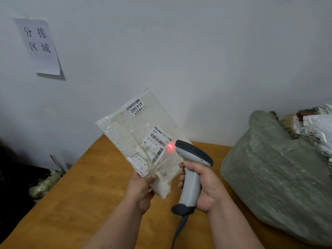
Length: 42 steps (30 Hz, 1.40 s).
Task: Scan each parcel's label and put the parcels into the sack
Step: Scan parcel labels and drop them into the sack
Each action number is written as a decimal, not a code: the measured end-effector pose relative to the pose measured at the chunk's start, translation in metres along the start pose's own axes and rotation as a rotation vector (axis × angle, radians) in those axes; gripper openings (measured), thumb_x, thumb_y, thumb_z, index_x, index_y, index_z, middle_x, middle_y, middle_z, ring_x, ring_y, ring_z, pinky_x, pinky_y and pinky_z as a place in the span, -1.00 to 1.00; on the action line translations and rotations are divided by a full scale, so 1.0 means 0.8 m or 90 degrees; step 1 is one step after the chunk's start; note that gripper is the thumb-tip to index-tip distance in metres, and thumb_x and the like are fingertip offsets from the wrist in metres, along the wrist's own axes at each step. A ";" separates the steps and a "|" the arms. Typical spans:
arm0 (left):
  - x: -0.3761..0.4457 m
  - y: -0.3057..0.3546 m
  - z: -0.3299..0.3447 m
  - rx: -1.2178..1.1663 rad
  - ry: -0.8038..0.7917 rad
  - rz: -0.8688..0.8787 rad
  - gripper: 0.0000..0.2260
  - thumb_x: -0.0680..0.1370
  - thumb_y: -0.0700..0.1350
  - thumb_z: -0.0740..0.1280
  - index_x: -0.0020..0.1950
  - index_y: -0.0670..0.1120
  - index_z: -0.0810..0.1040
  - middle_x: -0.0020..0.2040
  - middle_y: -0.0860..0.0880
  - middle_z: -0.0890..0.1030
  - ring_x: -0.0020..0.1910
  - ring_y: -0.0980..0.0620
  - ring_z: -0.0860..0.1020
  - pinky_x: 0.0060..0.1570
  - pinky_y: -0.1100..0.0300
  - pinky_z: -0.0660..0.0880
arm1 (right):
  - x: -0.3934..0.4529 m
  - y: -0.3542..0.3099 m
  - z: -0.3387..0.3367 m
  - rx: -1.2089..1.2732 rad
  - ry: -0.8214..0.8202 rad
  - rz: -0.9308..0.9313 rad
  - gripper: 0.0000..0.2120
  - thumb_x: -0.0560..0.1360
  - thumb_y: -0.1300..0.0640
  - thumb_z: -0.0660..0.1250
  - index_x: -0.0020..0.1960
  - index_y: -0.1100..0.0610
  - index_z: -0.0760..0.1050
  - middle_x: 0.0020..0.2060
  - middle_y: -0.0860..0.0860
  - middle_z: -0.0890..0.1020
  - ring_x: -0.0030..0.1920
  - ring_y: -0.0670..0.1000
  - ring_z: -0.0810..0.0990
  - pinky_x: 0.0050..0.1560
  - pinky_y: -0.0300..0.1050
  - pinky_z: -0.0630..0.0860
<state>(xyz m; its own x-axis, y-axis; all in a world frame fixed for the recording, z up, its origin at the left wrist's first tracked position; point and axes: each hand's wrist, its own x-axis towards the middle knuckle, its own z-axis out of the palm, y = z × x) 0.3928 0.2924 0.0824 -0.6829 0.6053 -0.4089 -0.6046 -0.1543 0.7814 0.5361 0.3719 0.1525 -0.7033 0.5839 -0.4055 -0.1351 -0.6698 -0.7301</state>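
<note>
The parcel (142, 135), a flat pale bubble-wrap mailer, is held up in the air above the table (86, 194), tilted with its top end leaning away to the left. Its printed label (152, 150) with barcodes faces the camera, and a smaller sticker (136, 107) sits near the upper edge. The left hand (142, 191) pinches the parcel's lower edge, thumb on the front over the label's corner, the grip closed on it. Just right of the label a red light spot (170, 146) glows at the nose of the scanner (192, 169). The right hand (203, 186) wraps its fingers round the scanner's grey handle, the grip closed on it, and a cable hangs from the handle's base. To the right, a bulky grey-green sack (273, 177) rests on the table, with 1 or more white parcels (318, 126) showing at its open top. On the wall behind, a paper sign (38, 45) carries 4 handwritten characters.
</note>
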 end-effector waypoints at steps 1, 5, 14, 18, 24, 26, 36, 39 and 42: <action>-0.001 -0.001 -0.001 -0.002 -0.001 0.001 -0.58 0.55 -0.45 0.27 0.17 0.06 0.51 0.08 -0.03 0.68 0.06 -0.11 0.62 -0.13 -0.01 0.53 | -0.001 0.000 0.000 0.001 -0.001 0.002 -0.63 0.14 0.20 0.53 -0.08 0.25 0.60 -0.35 0.08 0.60 -0.39 -0.02 0.54 -0.35 -0.12 0.51; -0.005 -0.002 -0.003 -0.008 0.000 0.003 -0.57 0.55 -0.45 0.27 0.20 0.05 0.51 0.09 -0.04 0.68 0.07 -0.12 0.62 -0.14 -0.02 0.55 | -0.004 0.002 0.000 0.003 -0.008 0.010 -0.67 0.18 0.20 0.51 -0.08 0.27 0.61 -0.34 0.08 0.60 -0.39 -0.01 0.53 -0.35 -0.13 0.52; -0.020 -0.001 -0.011 -0.021 -0.001 0.023 -0.56 0.55 -0.45 0.26 0.23 0.05 0.50 0.09 -0.04 0.68 0.04 -0.11 0.63 -0.18 0.02 0.53 | -0.012 0.010 0.004 -0.012 -0.020 0.018 -0.65 0.19 0.22 0.51 -0.05 0.28 0.61 -0.34 0.09 0.61 -0.41 -0.01 0.55 -0.37 -0.13 0.53; -0.027 -0.001 -0.014 -0.025 0.004 0.024 -0.56 0.55 -0.46 0.25 0.17 0.08 0.52 0.08 -0.03 0.68 0.06 -0.12 0.63 -0.14 0.00 0.55 | -0.019 0.013 0.004 -0.020 -0.023 0.020 -0.65 0.17 0.22 0.51 -0.06 0.28 0.62 -0.35 0.09 0.61 -0.41 -0.02 0.55 -0.37 -0.13 0.53; -0.038 -0.005 -0.016 -0.020 0.011 0.029 -0.57 0.54 -0.45 0.27 0.18 0.06 0.52 0.07 -0.03 0.69 0.04 -0.11 0.63 -0.17 0.02 0.53 | -0.032 0.014 0.002 -0.019 -0.028 0.013 -0.60 0.14 0.22 0.53 -0.05 0.28 0.61 -0.34 0.09 0.60 -0.41 -0.02 0.54 -0.36 -0.13 0.52; -0.041 -0.006 -0.017 -0.022 0.010 0.029 -0.57 0.54 -0.45 0.27 0.20 0.05 0.52 0.07 -0.04 0.69 0.05 -0.12 0.64 -0.17 0.01 0.53 | -0.036 0.014 0.002 -0.020 -0.026 0.012 -0.61 0.13 0.22 0.53 -0.05 0.28 0.61 -0.34 0.09 0.60 -0.41 -0.02 0.54 -0.36 -0.13 0.51; -0.046 -0.008 -0.018 -0.026 0.003 0.026 -0.56 0.53 -0.45 0.28 0.19 0.07 0.53 0.05 -0.02 0.70 0.04 -0.10 0.64 -0.21 0.03 0.53 | -0.043 0.018 0.001 -0.031 -0.024 0.006 -0.58 0.11 0.21 0.54 -0.05 0.28 0.62 -0.35 0.09 0.61 -0.40 -0.02 0.55 -0.36 -0.13 0.54; -0.046 -0.009 -0.021 -0.028 0.003 0.023 -0.56 0.53 -0.44 0.28 0.21 0.07 0.52 0.07 -0.02 0.70 0.06 -0.11 0.64 -0.22 0.03 0.54 | -0.041 0.021 0.000 -0.039 -0.026 0.000 -0.59 0.14 0.21 0.53 -0.03 0.28 0.62 -0.34 0.09 0.62 -0.39 -0.02 0.56 -0.34 -0.12 0.53; -0.044 -0.010 -0.023 -0.023 0.003 0.019 -0.56 0.54 -0.44 0.27 0.23 0.05 0.51 0.09 -0.03 0.69 0.07 -0.13 0.64 -0.20 0.02 0.55 | -0.039 0.024 0.002 -0.043 -0.024 -0.003 -0.62 0.16 0.22 0.52 -0.04 0.28 0.62 -0.35 0.09 0.61 -0.39 -0.02 0.55 -0.34 -0.12 0.52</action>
<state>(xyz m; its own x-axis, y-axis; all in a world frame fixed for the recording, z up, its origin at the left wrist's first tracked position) 0.4139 0.2579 0.0822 -0.7029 0.5961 -0.3881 -0.5986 -0.2010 0.7754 0.5546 0.3400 0.1521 -0.7292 0.5680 -0.3817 -0.0915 -0.6337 -0.7682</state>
